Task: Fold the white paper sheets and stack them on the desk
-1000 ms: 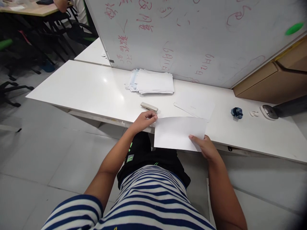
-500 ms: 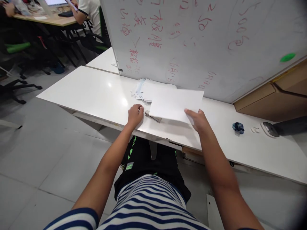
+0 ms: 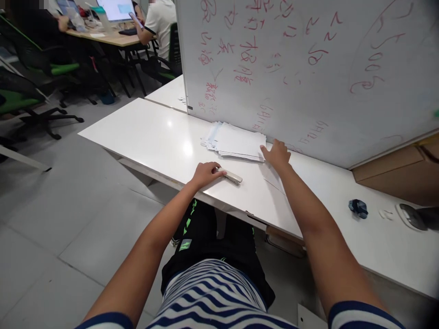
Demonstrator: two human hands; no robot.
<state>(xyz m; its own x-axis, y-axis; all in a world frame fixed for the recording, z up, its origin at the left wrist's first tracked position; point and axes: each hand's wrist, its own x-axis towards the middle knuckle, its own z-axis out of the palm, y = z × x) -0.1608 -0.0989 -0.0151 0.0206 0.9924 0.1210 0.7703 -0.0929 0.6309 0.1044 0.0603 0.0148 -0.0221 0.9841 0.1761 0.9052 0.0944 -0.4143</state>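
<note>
My left hand is closed around the rear end of a pale stapler, which lies near the front of the white table. Behind it, a stack of white paper sheets rests close to the whiteboard, with uneven edges fanned out on its left side. My right hand is at the stack's right end, thumb and fingers spread apart, the thumb by the paper's edge. Beneath my right wrist a faint straight edge shows on the tabletop; I cannot tell whether it is a sheet.
A whiteboard with red writing stands along the table's back edge. To the right are a small dark-blue object, small white pieces and a cardboard box. At the upper left, people sit at a desk with monitors.
My right hand has moved back to the stack's end and no longer holds the white sheet out over the table. My left hand has moved right and taken hold of the stapler.
</note>
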